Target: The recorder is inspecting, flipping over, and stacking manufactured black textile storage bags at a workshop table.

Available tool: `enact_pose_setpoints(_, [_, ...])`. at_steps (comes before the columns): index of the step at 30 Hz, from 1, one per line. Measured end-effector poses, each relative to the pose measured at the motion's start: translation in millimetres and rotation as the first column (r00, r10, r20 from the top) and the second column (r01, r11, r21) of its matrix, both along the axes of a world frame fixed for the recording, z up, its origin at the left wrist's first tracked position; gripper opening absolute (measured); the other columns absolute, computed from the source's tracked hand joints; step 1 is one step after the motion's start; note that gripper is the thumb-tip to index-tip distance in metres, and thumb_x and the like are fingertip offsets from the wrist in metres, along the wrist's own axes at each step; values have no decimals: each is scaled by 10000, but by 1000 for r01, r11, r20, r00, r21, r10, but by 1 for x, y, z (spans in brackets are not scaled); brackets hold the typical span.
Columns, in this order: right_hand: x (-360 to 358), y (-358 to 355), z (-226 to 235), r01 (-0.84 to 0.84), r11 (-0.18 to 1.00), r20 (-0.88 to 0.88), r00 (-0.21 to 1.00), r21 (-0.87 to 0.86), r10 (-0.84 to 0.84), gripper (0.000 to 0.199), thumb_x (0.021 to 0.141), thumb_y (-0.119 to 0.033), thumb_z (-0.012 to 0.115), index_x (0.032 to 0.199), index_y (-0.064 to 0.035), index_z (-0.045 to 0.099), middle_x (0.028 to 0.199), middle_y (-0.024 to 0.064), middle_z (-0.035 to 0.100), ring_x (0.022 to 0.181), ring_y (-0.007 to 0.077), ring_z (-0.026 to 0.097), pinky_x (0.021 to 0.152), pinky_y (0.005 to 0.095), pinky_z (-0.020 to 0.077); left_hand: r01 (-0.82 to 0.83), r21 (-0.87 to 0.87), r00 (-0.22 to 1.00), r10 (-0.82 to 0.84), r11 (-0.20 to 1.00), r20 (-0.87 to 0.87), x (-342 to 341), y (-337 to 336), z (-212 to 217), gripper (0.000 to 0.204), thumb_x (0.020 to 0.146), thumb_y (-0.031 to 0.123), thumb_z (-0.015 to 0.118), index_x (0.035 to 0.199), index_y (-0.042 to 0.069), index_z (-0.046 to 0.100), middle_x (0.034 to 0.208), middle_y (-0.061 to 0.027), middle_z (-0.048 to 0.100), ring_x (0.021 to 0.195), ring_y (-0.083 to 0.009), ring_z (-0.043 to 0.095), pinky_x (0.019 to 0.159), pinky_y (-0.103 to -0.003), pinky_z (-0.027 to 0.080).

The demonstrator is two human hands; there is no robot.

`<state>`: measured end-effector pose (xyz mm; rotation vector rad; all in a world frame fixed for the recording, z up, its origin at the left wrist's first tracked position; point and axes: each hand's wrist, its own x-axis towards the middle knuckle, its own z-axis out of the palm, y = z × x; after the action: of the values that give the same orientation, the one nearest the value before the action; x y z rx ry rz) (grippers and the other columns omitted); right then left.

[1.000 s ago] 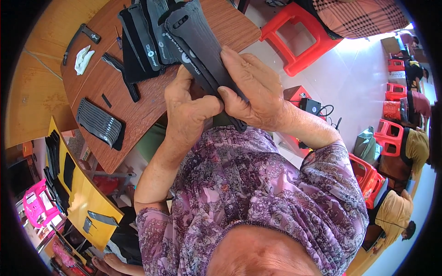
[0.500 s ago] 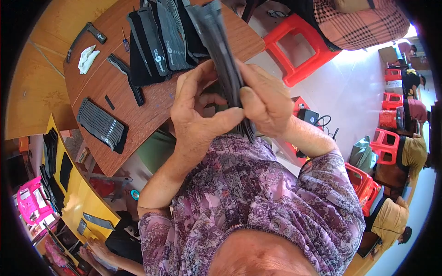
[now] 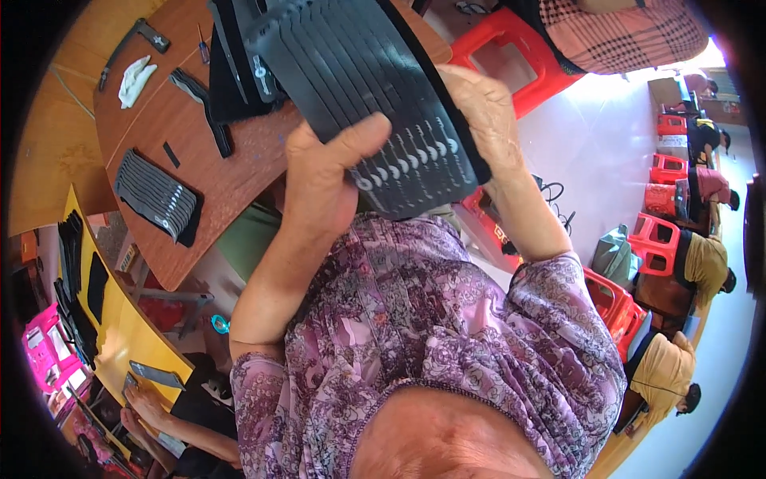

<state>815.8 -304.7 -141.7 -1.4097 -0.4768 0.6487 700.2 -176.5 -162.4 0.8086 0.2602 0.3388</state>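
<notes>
A fanned stack of dark grey straps point(image 3: 359, 72) with white printed marks and a black edge is held up in front of me, over the table. My left hand point(image 3: 323, 172) grips its left lower side, the thumb lying across the printed face and the fingers hidden underneath. At the stack's right edge, my right hand point(image 3: 485, 120) holds on from the side, its fingers mostly out of sight behind the straps. Another fanned stack of grey straps point(image 3: 158, 195) lies on the brown table point(image 3: 231, 188) to my left.
On the table are more black-and-grey straps point(image 3: 239, 76), a single strap point(image 3: 206, 116), a white cloth point(image 3: 137, 82), a screwdriver point(image 3: 203, 48) and a dark-handled tool point(image 3: 148, 36). A red stool point(image 3: 535, 60) stands far right. A co-worker's hands point(image 3: 148, 407) are at a yellow table point(image 3: 120, 343).
The stack, seen edge-on before, has turned so its broad printed face shows, spread into a fan. My right hand has moved up and out along its right edge; my left thumb now lies across the face.
</notes>
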Motion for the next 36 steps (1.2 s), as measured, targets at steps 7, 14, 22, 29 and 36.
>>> enact_pose_setpoints(7, [-15,8,-1,43,998,389,921,-43,-23,341,851,2,607,1190,30,574,946,43,626,847,64,556,749,200,451,-89,-93,994,94,992,51,-2,8,8,307,908,174,566,1150,-12,542,1080,-110,621,960,-190,615,856,-327,498])
enact_pose_setpoints(14, [-8,26,-17,109,993,914,405,-50,1,406,764,-82,659,1147,10,561,1031,173,596,922,323,529,822,375,429,168,-447,931,7,879,364,-10,20,-7,597,915,473,481,1296,18,413,1247,-123,526,1148,-244,510,998,-402,394])
enact_pose_setpoints(22, [-18,44,-8,-1,999,944,327,-38,36,463,729,-249,715,1111,-20,589,1106,144,584,976,340,521,850,406,428,306,-467,879,-58,829,473,-15,31,-3,714,835,610,499,1231,16,467,1137,-127,582,1011,-220,600,871,-358,513])
enact_pose_setpoints(29, [-28,43,13,-352,930,982,108,-109,156,676,630,-453,671,1129,-2,603,1137,146,602,1023,332,562,880,412,465,-29,-185,939,91,982,331,-24,35,13,635,907,592,373,1224,56,498,1109,-82,611,976,-174,618,859,-280,510])
enact_pose_setpoints(36, [-44,44,5,-319,942,981,191,104,-44,257,811,-211,681,962,-5,647,957,137,660,769,315,631,666,350,518,-109,-99,967,129,989,222,-22,39,9,641,851,605,495,1144,35,506,990,-152,621,849,-217,635,741,-310,548])
